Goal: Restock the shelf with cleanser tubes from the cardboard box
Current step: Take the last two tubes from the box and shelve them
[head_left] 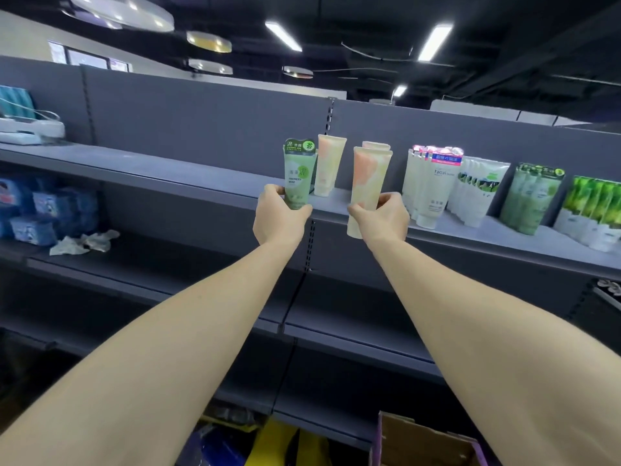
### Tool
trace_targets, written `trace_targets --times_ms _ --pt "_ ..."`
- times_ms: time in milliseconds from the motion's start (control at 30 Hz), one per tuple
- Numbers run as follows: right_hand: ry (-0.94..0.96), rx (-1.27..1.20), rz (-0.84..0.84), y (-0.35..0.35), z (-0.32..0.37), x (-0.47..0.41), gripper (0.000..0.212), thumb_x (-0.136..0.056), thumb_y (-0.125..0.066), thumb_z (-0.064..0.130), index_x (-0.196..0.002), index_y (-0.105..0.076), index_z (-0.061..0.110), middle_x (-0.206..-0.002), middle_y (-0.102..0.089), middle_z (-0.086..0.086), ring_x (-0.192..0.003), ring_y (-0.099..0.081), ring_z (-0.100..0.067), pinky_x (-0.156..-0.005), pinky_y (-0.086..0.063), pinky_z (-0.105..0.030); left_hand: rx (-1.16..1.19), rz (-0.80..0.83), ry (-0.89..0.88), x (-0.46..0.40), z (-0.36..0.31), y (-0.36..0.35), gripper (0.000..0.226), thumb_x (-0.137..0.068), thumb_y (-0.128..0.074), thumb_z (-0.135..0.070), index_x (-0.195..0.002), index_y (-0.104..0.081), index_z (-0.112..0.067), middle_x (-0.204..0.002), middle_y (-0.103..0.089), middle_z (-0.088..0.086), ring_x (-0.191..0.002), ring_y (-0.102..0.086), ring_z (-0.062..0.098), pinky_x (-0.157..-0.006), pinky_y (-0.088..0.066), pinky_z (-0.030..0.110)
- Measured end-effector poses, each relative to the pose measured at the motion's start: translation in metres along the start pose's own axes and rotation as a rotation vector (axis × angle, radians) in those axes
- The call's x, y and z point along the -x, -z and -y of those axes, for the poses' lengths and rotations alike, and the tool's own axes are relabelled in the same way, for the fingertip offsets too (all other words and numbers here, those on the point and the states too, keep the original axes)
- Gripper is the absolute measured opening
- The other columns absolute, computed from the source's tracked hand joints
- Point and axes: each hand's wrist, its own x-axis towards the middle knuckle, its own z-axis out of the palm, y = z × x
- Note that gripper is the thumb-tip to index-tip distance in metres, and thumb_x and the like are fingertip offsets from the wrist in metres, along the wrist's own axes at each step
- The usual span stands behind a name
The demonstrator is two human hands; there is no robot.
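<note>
Both arms are reaching up to the grey metal upper shelf. The left hand is gripping the lower end of a green plastic cleanser tube with a dark green label, fingers clenched around it, holding it upright at the shelf's front edge. The right hand is grasping a pale cream tube with a peach patch in the same manner, also upright, its lower end hanging just below the shelf lip.

Two matching cream-and-peach tubes are standing on the shelf between and behind the held ones. Rows of white and green facial cleanser tubes are occupying the shelf further right. The open brown cardboard box is sitting at the bottom of view, well apart from the hands; its contents are not visible.

Risks, as judged: both tubes are tall and would be resting on narrow caps, so either is likely to topple if released before the cap is sitting flat. The right tube is near the standing peach tubes; a sideways nudge could knock them over in a chain. Setting either too near the lip could let it drop to the shelves below.
</note>
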Motion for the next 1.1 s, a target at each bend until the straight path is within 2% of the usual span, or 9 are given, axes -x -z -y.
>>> trace_targets --times_ms 67,200,333,400,767,1000,1100 --pt "0.028 0.014 -0.008 -0.012 0.005 -0.021 0.045 -0.075 -0.076 0.037 -0.109 -0.052 0.021 -0.108 -0.061 0.005 -0.094 -0.059 -0.016 -0.07 -0.045 -0.03 0.007 -0.015 -0.023 -0.019 0.001 -0.009 0.044 -0.078 -0.075 -0.035 -0.113 -0.05 -0.023 -0.113 -0.059 -0.009 -0.086 -0.056 0.011 -0.057 -0.036 0.025" --pt "0.074 0.016 -0.002 -0.043 0.018 -0.061 0.031 -0.078 -0.073 0.037 -0.096 -0.054 0.021 -0.102 -0.064 0.003 -0.086 -0.059 -0.017 -0.068 -0.046 -0.03 0.011 -0.041 -0.06 -0.053 0.004 -0.028 0.046 -0.078 -0.074 -0.036 -0.115 -0.05 -0.024 -0.112 -0.059 -0.01 -0.087 -0.057 0.01 -0.058 -0.035 0.022" --pt "0.116 0.001 0.034 -0.083 0.019 -0.088 0.042 -0.075 -0.075 0.038 -0.11 -0.061 0.021 -0.106 -0.066 0.006 -0.091 -0.061 -0.014 -0.07 -0.046 -0.029 0.005 -0.067 -0.074 -0.088 0.012 -0.039 0.044 -0.078 -0.074 -0.037 -0.113 -0.049 -0.026 -0.11 -0.06 -0.011 -0.09 -0.061 0.012 -0.067 -0.045 0.03" --pt "0.117 0.013 0.045 -0.098 0.017 -0.097 0.045 -0.074 -0.075 0.039 -0.113 -0.06 0.02 -0.107 -0.065 0.005 -0.092 -0.061 -0.014 -0.07 -0.044 -0.028 -0.001 -0.071 -0.076 -0.104 0.016 -0.042 0.044 -0.077 -0.074 -0.036 -0.113 -0.05 -0.026 -0.109 -0.06 -0.011 -0.091 -0.061 0.012 -0.07 -0.045 0.031" --pt "0.022 0.113 0.007 -0.15 0.009 -0.129 0.053 -0.071 -0.077 0.038 -0.116 -0.057 0.018 -0.111 -0.064 0.001 -0.097 -0.063 -0.018 -0.078 -0.053 -0.034 0.013 0.006 -0.109 -0.17 0.037 -0.06 0.044 -0.077 -0.074 -0.036 -0.112 -0.05 -0.026 -0.108 -0.058 -0.01 -0.089 -0.061 0.013 -0.071 -0.052 0.036" --pt "0.03 0.127 -0.013 -0.173 0.005 -0.142 0.053 -0.074 -0.08 0.036 -0.116 -0.055 0.015 -0.112 -0.061 -0.001 -0.097 -0.062 -0.019 -0.073 -0.047 -0.032 0.035 0.034 -0.108 -0.196 0.045 -0.07 0.044 -0.078 -0.074 -0.036 -0.113 -0.049 -0.024 -0.11 -0.058 -0.01 -0.088 -0.058 0.012 -0.068 -0.048 0.032" --pt "0.026 0.16 -0.026 -0.181 0.003 -0.148 0.057 -0.074 -0.081 0.037 -0.118 -0.053 0.014 -0.115 -0.057 -0.003 -0.1 -0.061 -0.022 -0.077 -0.048 -0.034 0.045 0.047 -0.099 -0.203 0.048 -0.073 0.045 -0.078 -0.074 -0.036 -0.114 -0.05 -0.024 -0.11 -0.059 -0.01 -0.089 -0.059 0.011 -0.067 -0.048 0.032"
